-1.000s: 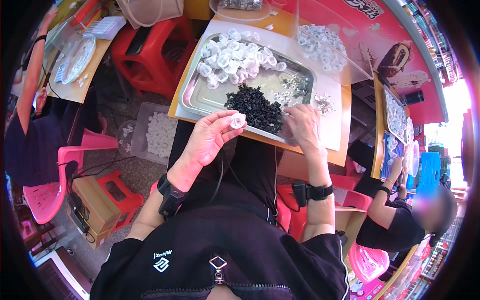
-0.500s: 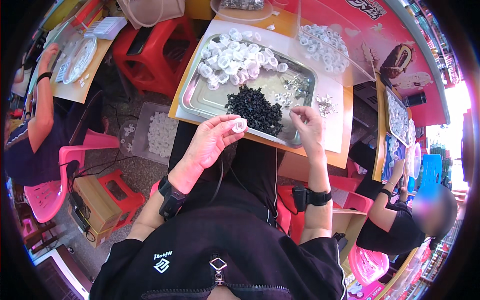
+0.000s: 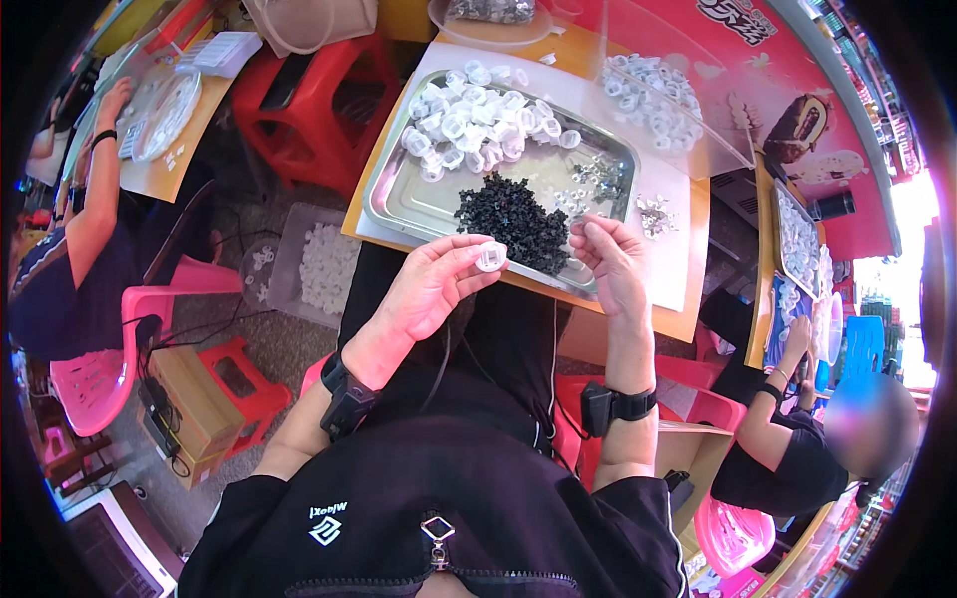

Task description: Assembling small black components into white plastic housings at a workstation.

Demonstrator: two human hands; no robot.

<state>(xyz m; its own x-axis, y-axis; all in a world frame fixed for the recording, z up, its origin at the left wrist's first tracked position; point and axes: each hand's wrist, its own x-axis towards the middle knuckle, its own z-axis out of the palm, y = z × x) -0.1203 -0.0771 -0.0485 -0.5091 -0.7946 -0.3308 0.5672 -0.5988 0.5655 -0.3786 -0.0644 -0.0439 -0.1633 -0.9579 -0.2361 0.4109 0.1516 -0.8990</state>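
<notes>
Between the thumb and fingers of my left hand (image 3: 435, 286) is a small round white plastic housing (image 3: 490, 256), held just off the tray's near edge. My right hand (image 3: 615, 261) is pinched at the tray's near right corner; whatever is between its fingertips is too small to make out. The metal tray (image 3: 401, 204) carries a heap of white translucent plastic caps (image 3: 478, 120) at its far side. A pile of small black parts (image 3: 510, 221) lies at its near side, with little metallic pieces (image 3: 598, 171) to the right.
A clear bin of white parts (image 3: 653, 100) stands beyond the tray, and loose small pieces (image 3: 656, 216) lie right of it. A grey crate (image 3: 321, 264) of white parts is on the floor. Co-workers sit at left (image 3: 85, 229) and right (image 3: 783, 429). A red stool (image 3: 309, 110) stands behind.
My right hand has shifted slightly left and down, its fingers still pinched. The left hand keeps hold of the white housing, now a little farther right and lower in view.
</notes>
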